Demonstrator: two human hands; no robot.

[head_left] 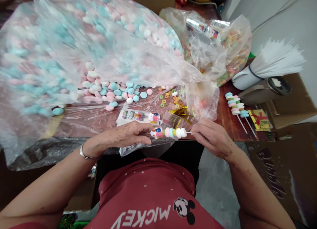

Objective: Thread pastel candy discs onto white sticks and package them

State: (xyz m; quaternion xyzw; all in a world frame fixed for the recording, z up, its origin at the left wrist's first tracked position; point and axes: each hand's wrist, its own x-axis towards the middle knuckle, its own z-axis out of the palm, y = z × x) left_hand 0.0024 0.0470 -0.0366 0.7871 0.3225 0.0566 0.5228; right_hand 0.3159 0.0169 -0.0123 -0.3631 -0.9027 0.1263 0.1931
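A candy skewer (174,133) with pink, blue, green and white pieces lies level at the table's front edge. My right hand (213,136) pinches its white stick at the right end. The skewer's left end is inside a clear printed bag (155,132). My left hand (127,134) is closed on that bag, thumb and fingers on either side. Just behind the left hand lies a stack of printed bags (137,115). Gold twist ties (180,113) are behind the skewer, close to several loose candy rings (165,99).
A huge clear sack (111,34) of pastel candies covers the left and back, some spilling out. Behind right is a bag of candy rings (232,47). Two finished skewers (235,105) lie right, near a mug (247,78) of white sticks, a lidded mug (262,90) and a cardboard box (292,103).
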